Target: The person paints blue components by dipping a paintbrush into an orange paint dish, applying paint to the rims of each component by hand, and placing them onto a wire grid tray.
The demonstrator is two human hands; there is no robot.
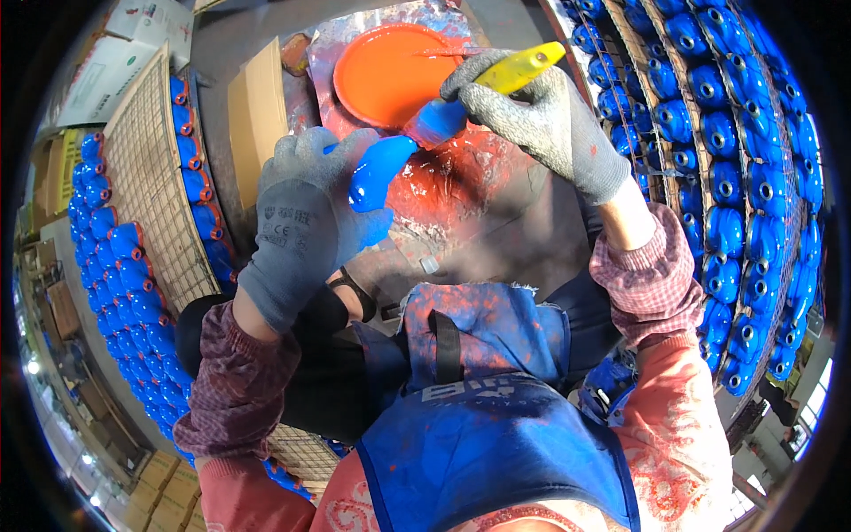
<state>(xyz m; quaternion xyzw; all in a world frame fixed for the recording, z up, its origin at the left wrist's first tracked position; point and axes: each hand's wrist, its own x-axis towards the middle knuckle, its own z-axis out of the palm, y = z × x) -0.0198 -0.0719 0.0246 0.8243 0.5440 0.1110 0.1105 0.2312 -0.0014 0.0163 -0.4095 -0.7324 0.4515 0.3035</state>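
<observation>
A glossy blue rounded part, wet with paint (377,173), sits just above the middle of the view, held up over the lap. The left hand in a grey knit glove (306,217) grips it from the eight o'clock side, fingers curled tight around its lower end, so only the upper bulge of the part shows. Touching the part's top at its two o'clock is the blue-loaded bristle head of a flat paintbrush with a yellow handle (483,89). The right hand in a matching grey speckled glove (532,115) has its fingers pressed closed around that handle, which sticks out past the knuckles toward one o'clock.

Directly behind the brush, at twelve o'clock from the part, lies a round orange shallow dish (390,75) resting on a crumpled sheet smeared red and blue (461,186). At ten o'clock stands a brown cardboard box (257,111) on edge. Further out at nine o'clock, a wire mesh rack (155,177) carries rows of finished blue parts (120,266) along its edge. At three o'clock, a second set of racks is packed with many more blue painted parts (736,160) in tight rows. At six o'clock, a blue paint-spattered apron (487,426) covers the lap, with plaid sleeve covers (651,275) on both forearms
</observation>
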